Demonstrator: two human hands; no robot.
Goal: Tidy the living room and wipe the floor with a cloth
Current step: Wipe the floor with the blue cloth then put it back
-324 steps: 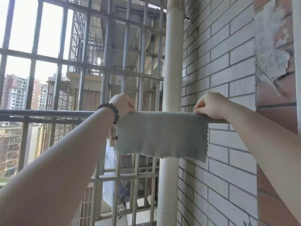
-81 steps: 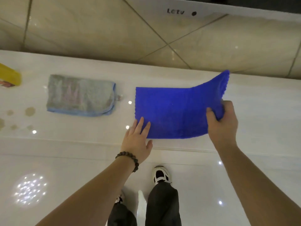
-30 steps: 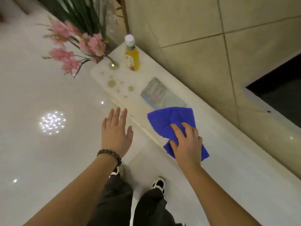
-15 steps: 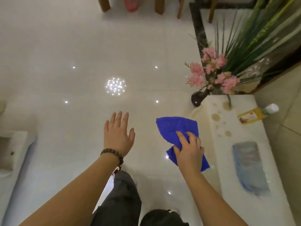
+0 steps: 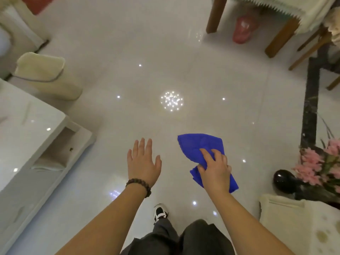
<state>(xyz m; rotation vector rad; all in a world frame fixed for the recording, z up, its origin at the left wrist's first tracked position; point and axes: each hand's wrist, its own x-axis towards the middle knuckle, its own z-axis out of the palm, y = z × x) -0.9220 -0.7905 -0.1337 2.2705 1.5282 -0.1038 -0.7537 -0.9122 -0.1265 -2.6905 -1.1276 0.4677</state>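
Head view: the right hand (image 5: 214,169) grips a bunched blue cloth (image 5: 200,146) in the air above the glossy floor (image 5: 128,52); the left hand (image 5: 142,162) hangs empty, fingers spread. The cloth appears light, soft and limp, so it probably handles best flattened under the palm. The polished tile is likely slippery when wet.

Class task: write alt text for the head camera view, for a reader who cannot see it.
Seen from above, a person's right hand grips a crumpled blue cloth over a glossy white floor, while the left hand, fingers spread, holds nothing. A white table stands at left.
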